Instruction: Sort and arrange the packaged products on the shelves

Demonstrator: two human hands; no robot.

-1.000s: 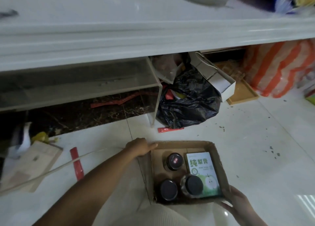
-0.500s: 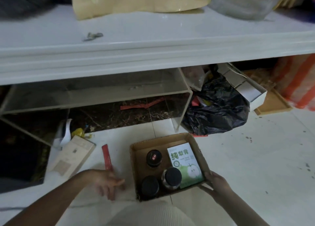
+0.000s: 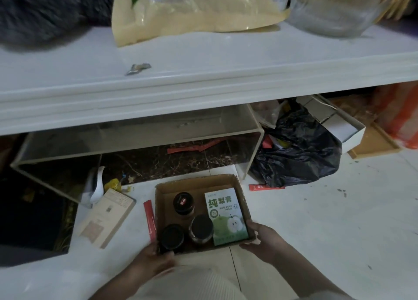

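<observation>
Since half a second ago the left hand (image 3: pixel 152 260) has joined the right hand (image 3: pixel 262 239), fingers of both clamped on the shallow brown cardboard tray (image 3: pixel 239 187) of dark-lidded jars (image 3: pixel 183 203); likely ready to lift toward the white shelf (image 3: pixel 203 73)

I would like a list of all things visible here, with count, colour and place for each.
cardboard tray: 1, brown, on floor, held at near corners
jars: 3, dark lids, in tray, left part
pear box: 1, green-white, in tray, right
red sachet: 1, floor, left of tray
flat carton: 1, beige, floor, left
black bag: 1, under shelf, right
yellow bag: 1, on shelf
shelf: 1, white
left hand: on tray
right hand: on tray
</observation>
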